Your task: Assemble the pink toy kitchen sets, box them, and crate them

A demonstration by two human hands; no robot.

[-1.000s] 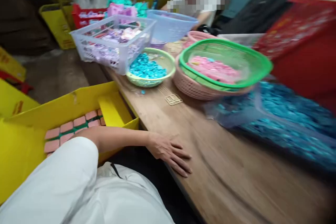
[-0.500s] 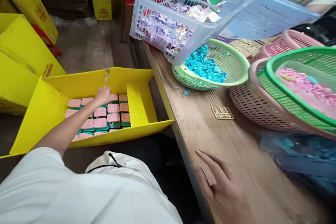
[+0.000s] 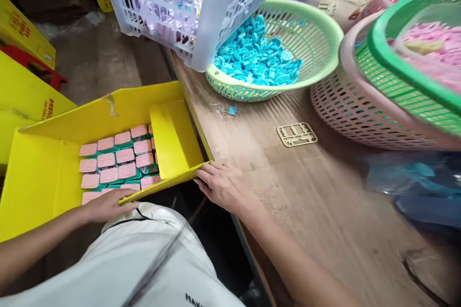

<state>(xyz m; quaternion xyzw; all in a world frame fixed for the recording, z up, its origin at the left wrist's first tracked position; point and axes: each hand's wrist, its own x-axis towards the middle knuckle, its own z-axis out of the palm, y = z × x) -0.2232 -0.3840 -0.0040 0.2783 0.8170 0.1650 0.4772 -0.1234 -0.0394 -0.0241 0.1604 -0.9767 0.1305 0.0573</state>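
Note:
A yellow cardboard box (image 3: 183,127), its top open, stands beside the wooden table. Rows of small pink-topped, green-sided boxes (image 3: 125,155) fill much of it, and a yellow flap covers some at the right. My left hand (image 3: 110,205) grips the near wall's upper edge, fingers inside and thumb outside. At the same wall's right end, by the table edge, my right hand (image 3: 222,183) has its fingers curled over the corner. Both hands touch only this box, though my right wrist passes over the table.
On the wooden table (image 3: 259,163) are a clear crate (image 3: 201,14) with purple pieces, a light green basket (image 3: 313,72) of blue pieces, a tan plastic frame (image 3: 297,134), and a pink basket (image 3: 360,110) under a green one (image 3: 392,72). More yellow boxes (image 3: 25,91) stand at left.
My left hand has come back from the pink-topped boxes to the near wall. My right hand has left the tabletop and taken hold of the box's corner. The view has shifted too.

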